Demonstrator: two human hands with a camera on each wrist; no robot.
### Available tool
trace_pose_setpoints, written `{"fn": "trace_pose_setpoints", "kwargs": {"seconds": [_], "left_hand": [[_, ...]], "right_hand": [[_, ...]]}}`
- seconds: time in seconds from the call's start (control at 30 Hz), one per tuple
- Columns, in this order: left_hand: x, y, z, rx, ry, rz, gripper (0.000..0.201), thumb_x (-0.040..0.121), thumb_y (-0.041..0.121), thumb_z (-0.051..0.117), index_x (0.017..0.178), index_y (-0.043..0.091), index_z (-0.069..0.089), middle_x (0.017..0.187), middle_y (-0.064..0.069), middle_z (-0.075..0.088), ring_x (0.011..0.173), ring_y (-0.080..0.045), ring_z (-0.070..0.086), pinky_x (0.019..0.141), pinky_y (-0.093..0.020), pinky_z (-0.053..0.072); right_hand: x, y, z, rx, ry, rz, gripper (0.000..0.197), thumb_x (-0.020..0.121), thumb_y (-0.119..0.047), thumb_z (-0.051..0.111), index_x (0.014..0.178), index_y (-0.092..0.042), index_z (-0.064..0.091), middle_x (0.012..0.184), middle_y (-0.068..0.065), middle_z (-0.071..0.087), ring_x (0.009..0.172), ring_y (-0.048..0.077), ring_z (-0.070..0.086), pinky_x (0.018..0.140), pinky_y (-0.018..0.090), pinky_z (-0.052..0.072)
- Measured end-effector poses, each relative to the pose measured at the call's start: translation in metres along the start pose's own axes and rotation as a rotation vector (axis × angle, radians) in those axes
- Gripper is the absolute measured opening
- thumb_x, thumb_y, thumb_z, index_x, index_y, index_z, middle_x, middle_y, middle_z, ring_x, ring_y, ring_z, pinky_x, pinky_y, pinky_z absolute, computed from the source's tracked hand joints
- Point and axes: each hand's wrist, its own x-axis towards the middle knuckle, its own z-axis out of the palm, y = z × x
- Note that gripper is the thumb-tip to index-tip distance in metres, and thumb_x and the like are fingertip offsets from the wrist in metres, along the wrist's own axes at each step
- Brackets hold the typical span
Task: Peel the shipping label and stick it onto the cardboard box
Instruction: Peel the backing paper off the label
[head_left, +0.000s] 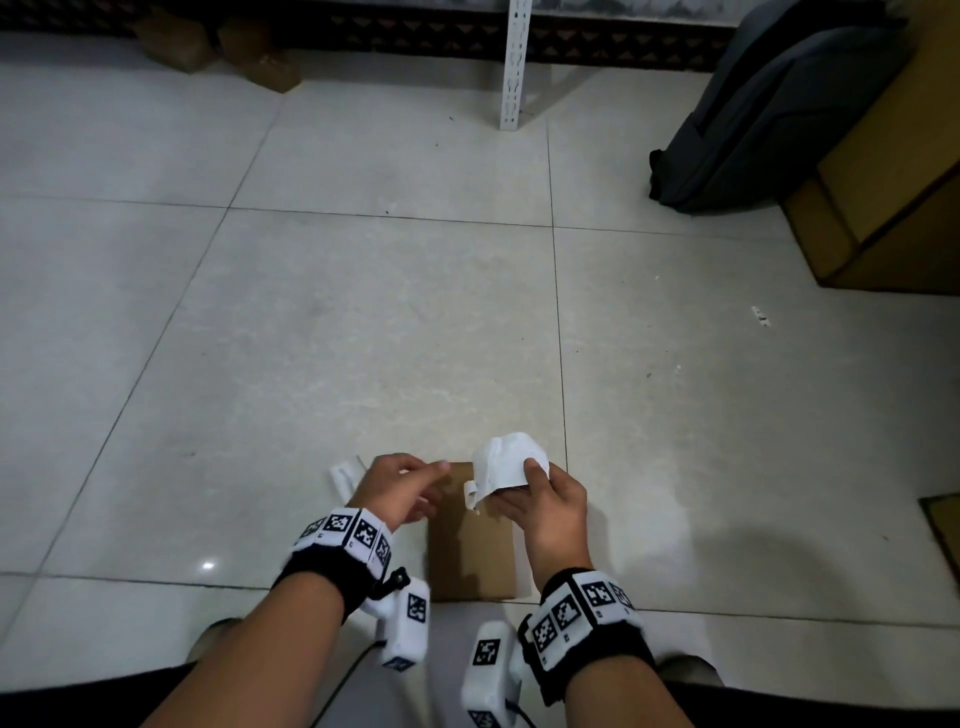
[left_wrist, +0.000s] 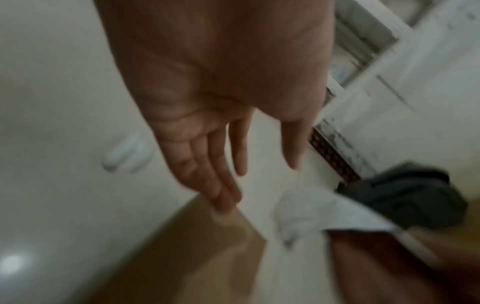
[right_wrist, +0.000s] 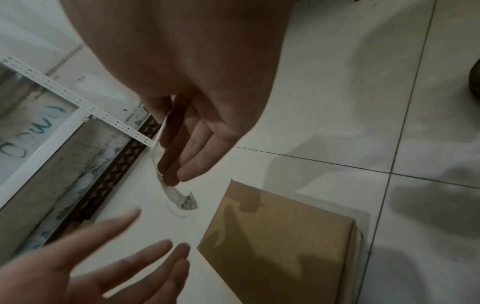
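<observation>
Both hands hover over the cardboard box (head_left: 470, 540) on the floor: the right hand (head_left: 545, 506) pinches the curled shipping label (head_left: 506, 462), the left hand (head_left: 402, 488) hangs empty, fingers loose. Best to take the label's free edge with the left, stretch it flat, then lower it squarely onto the box top.

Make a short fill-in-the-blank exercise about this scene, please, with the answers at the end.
1. The white shipping label is held by the ____ hand.
2. The left hand is ____ and holds nothing.
3. The cardboard box lies on the tiled ____.
4. The dark backpack leans against a large ____ box.

Answers: right; open; floor; cardboard
</observation>
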Motion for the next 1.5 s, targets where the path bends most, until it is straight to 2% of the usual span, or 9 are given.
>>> {"fn": "trace_pose_setpoints", "kwargs": {"seconds": [0.1, 0.2, 0.3, 0.43, 0.8, 0.9, 1.07, 1.23, 1.5], "left_hand": [[-0.01, 0.011, 0.013, -0.132, -0.239, -0.137, 0.043, 0.078, 0.041, 0.083, 0.102, 0.006, 0.073, 0.087, -0.017, 0.079, 0.075, -0.03, 0.075, 0.073, -0.035, 0.06], [-0.008, 0.006, 0.018, -0.242, -0.27, -0.173, 0.058, 0.076, 0.025, 0.087, 0.117, -0.008, 0.063, 0.091, -0.021, 0.078, 0.081, -0.034, 0.076, 0.072, -0.035, 0.061], [-0.005, -0.001, 0.017, -0.38, -0.255, -0.176, 0.052, 0.077, 0.007, 0.085, 0.119, -0.01, 0.061, 0.099, -0.025, 0.076, 0.084, -0.036, 0.075, 0.064, -0.03, 0.062], [-0.004, -0.008, 0.009, -0.483, -0.228, -0.183, 0.039, 0.08, -0.01, 0.075, 0.116, -0.008, 0.062, 0.098, -0.027, 0.075, 0.087, -0.038, 0.075, 0.07, -0.032, 0.064], [-0.002, -0.009, 0.013, -0.374, -0.163, -0.102, 0.028, 0.08, -0.014, 0.075, 0.105, -0.021, 0.065, 0.098, -0.036, 0.072, 0.077, -0.035, 0.076, 0.069, -0.032, 0.065], [-0.002, -0.01, 0.014, -0.29, -0.154, -0.082, 0.023, 0.079, -0.012, 0.076, 0.099, -0.018, 0.068, 0.09, -0.031, 0.074, 0.071, -0.031, 0.077, 0.065, -0.029, 0.064], [0.001, -0.016, 0.015, -0.117, -0.168, 0.012, 0.016, 0.079, -0.009, 0.077, 0.094, -0.015, 0.072, 0.082, -0.023, 0.073, 0.067, -0.023, 0.074, 0.065, -0.023, 0.062], [0.002, -0.023, 0.014, -0.018, -0.078, 0.142, 0.01, 0.076, 0.004, 0.085, 0.075, 0.012, 0.08, 0.082, -0.01, 0.08, 0.077, -0.02, 0.077, 0.077, -0.027, 0.062], [0.0, -0.027, 0.015, -0.106, -0.067, 0.309, 0.007, 0.075, -0.004, 0.083, 0.076, 0.001, 0.078, 0.093, -0.017, 0.074, 0.081, -0.029, 0.074, 0.075, -0.03, 0.062]], "right_hand": [[0.0, 0.001, 0.0, -0.021, -0.011, -0.001, 0.026, 0.103, -0.014, 0.05, 0.096, -0.004, 0.072, 0.094, 0.026, 0.075, 0.091, 0.049, 0.072, 0.083, 0.057, 0.06], [-0.001, 0.0, -0.001, -0.039, -0.033, -0.002, 0.027, 0.102, -0.012, 0.05, 0.092, -0.006, 0.074, 0.094, 0.026, 0.076, 0.093, 0.049, 0.072, 0.084, 0.056, 0.058], [-0.001, 0.001, -0.002, -0.046, -0.029, -0.007, 0.027, 0.103, -0.011, 0.05, 0.091, -0.009, 0.074, 0.098, 0.026, 0.075, 0.094, 0.046, 0.073, 0.083, 0.052, 0.061], [-0.001, -0.001, -0.006, -0.001, -0.023, 0.0, 0.025, 0.104, -0.011, 0.047, 0.097, -0.008, 0.071, 0.098, 0.019, 0.074, 0.095, 0.04, 0.073, 0.072, 0.039, 0.06], [-0.003, -0.003, -0.004, 0.063, 0.011, 0.01, 0.026, 0.104, -0.009, 0.046, 0.105, 0.001, 0.07, 0.098, 0.02, 0.074, 0.095, 0.042, 0.073, 0.08, 0.045, 0.061], [-0.003, -0.003, -0.005, 0.069, 0.03, 0.033, 0.026, 0.103, -0.008, 0.046, 0.095, -0.004, 0.07, 0.097, 0.02, 0.074, 0.093, 0.042, 0.073, 0.077, 0.046, 0.062], [-0.003, -0.001, -0.006, 0.08, 0.073, 0.072, 0.022, 0.103, -0.009, 0.047, 0.102, -0.004, 0.068, 0.112, 0.024, 0.07, 0.101, 0.044, 0.07, 0.07, 0.044, 0.063], [-0.006, -0.012, -0.009, 0.274, 0.111, 0.234, 0.026, 0.101, 0.0, 0.047, 0.122, 0.011, 0.057, 0.119, 0.032, 0.064, 0.103, 0.049, 0.067, 0.05, 0.035, 0.061], [-0.003, -0.012, -0.009, 0.352, 0.183, 0.276, 0.03, 0.1, 0.001, 0.046, 0.125, 0.014, 0.054, 0.118, 0.035, 0.064, 0.095, 0.047, 0.07, 0.049, 0.034, 0.061]]}}
